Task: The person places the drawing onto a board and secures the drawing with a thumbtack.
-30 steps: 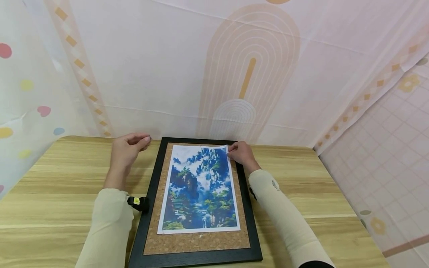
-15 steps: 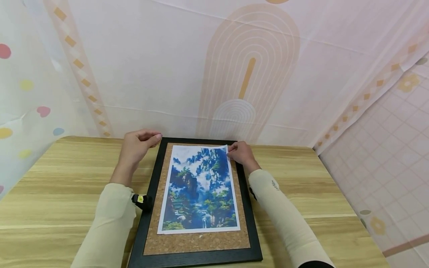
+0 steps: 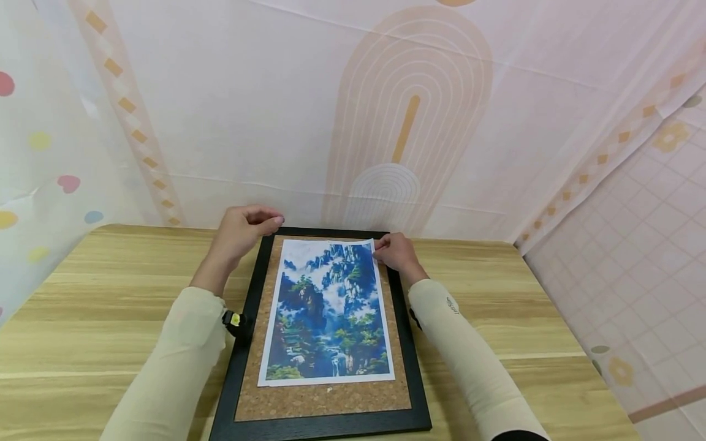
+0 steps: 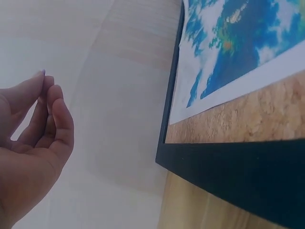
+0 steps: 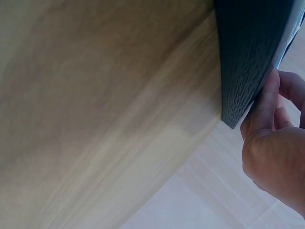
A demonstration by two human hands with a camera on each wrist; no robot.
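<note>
- Head view: the landscape print (image 3: 331, 309) lies on the cork board (image 3: 325, 398) inside a black frame (image 3: 242, 361), flat on the wooden table (image 3: 99, 294). The right hand (image 3: 396, 252) rests at the print's far right corner, fingers curled with the tips on the paper's edge. The left hand (image 3: 242, 229) hovers above the frame's far left corner, thumb and forefinger drawn together; whether something tiny sits between them cannot be told.
- Left wrist view: the left hand (image 4: 28, 138) shows fingers bent, tips nearly meeting, apart from the frame (image 4: 238, 167) and the print (image 4: 228, 52).
- Right wrist view: the right hand (image 5: 276, 152) has its fingers curled against the frame (image 5: 248, 57) corner.
</note>
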